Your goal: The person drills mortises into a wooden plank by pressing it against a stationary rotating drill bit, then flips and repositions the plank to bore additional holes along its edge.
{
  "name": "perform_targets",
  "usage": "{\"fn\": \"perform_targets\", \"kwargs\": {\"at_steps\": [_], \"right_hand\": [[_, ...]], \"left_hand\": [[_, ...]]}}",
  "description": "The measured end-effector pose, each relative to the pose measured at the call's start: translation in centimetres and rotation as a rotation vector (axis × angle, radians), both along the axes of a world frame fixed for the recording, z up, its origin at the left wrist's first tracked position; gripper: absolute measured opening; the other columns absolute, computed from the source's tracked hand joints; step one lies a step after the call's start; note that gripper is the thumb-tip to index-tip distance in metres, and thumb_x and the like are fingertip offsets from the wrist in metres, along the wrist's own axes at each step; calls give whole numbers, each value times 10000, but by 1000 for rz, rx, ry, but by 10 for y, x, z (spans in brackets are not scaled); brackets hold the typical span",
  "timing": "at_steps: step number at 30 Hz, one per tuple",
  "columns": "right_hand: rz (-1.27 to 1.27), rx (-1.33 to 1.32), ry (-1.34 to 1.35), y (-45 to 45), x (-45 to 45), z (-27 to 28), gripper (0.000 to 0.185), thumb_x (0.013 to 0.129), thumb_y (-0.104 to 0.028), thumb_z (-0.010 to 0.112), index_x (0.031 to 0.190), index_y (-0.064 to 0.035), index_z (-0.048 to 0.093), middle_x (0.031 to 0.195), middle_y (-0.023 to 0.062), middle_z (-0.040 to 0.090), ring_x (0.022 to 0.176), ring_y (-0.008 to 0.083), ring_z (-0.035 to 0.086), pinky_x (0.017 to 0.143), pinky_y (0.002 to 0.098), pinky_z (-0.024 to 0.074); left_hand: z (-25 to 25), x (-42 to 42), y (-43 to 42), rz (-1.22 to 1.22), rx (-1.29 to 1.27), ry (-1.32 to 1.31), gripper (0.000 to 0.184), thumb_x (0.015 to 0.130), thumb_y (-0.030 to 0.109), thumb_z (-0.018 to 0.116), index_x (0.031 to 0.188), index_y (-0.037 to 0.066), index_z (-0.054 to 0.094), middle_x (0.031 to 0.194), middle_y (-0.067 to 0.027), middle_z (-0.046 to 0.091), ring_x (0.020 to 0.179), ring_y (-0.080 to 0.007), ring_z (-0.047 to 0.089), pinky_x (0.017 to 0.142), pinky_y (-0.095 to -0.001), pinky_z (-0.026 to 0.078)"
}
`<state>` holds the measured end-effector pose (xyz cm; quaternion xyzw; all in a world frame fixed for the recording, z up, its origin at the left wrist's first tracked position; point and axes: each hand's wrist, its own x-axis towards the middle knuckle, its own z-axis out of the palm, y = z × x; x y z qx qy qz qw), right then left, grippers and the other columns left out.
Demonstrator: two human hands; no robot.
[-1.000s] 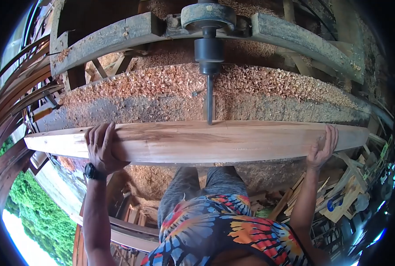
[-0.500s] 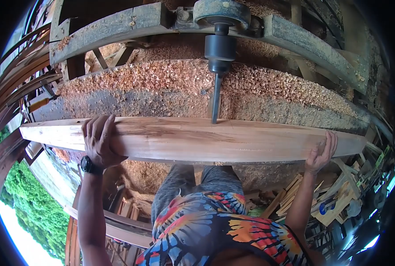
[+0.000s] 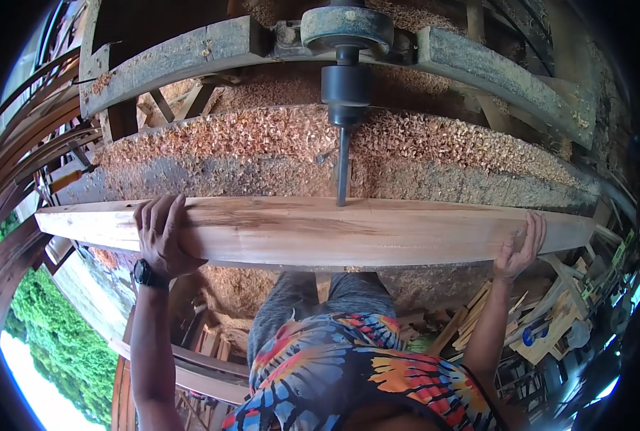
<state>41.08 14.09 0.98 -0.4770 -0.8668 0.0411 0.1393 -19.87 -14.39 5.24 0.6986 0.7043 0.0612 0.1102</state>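
A thick, pale wooden plank (image 3: pixel 298 233) with dark streaks lies crosswise in front of me. Wearing a black watch, my left hand (image 3: pixel 163 233) grips its left part, with fingers over the top edge and thumb on the near face. Toward the right end, my right hand (image 3: pixel 522 248) holds the plank, its fingers against the near face and palm at the lower edge. Between my hands, the tip of a long metal drill bit (image 3: pixel 343 165) meets the plank's far edge; whether it is inside the wood is hard to tell. A dark chuck (image 3: pixel 346 86) holds the bit.
Wood shavings (image 3: pixel 262 136) cover the bench behind the plank. A heavy timber frame (image 3: pixel 176 61) carries the drill's round housing (image 3: pixel 347 29). Curved wooden strips (image 3: pixel 39 129) crowd the left side. Scrap wood (image 3: pixel 471 323) is piled at lower right.
In the picture, the drill bit and chuck sit slightly farther left and lower, and the plank slightly lower and right. Both hands keep the same hold; the view has shifted a little.
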Motion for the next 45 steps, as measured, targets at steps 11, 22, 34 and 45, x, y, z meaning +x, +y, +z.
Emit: {"fn": "perform_targets", "kwargs": {"at_steps": [11, 22, 34, 45], "right_hand": [[-10, 0, -6, 6, -4, 1, 707, 986, -501, 515, 1377, 80, 608, 1374, 250, 617, 1363, 500, 515, 1170, 611, 373], [-26, -25, 47, 15, -4, -1, 721, 976, -518, 501, 1371, 71, 631, 1384, 257, 621, 1357, 503, 517, 1183, 608, 356], [-9, 48, 99, 26, -4, -11, 637, 964, -459, 565, 1349, 41, 655, 1353, 234, 647, 1342, 485, 533, 1180, 583, 371], [-18, 74, 142, 36, -11, -12, 514, 944, -323, 645, 1314, 32, 678, 1354, 221, 661, 1352, 470, 546, 1180, 552, 387]], "left_hand": [[3, 0, 9, 19, -4, 0, 1004, 564, 245, 833, 1502, 44, 536, 1335, -195, 630, 1216, -406, 613, 1089, -590, 400], [0, -6, 11, 3, 8, -18, 1068, 538, 277, 872, 1518, 38, 522, 1330, -192, 628, 1207, -401, 610, 1079, -583, 401], [-2, -7, 15, -13, 45, -8, 1140, 514, 314, 948, 1523, 26, 500, 1339, -194, 621, 1225, -402, 602, 1073, -590, 390], [-5, -12, 19, -23, 33, 12, 1201, 487, 318, 971, 1544, 39, 473, 1343, -183, 619, 1223, -389, 600, 1077, -585, 387]]}}
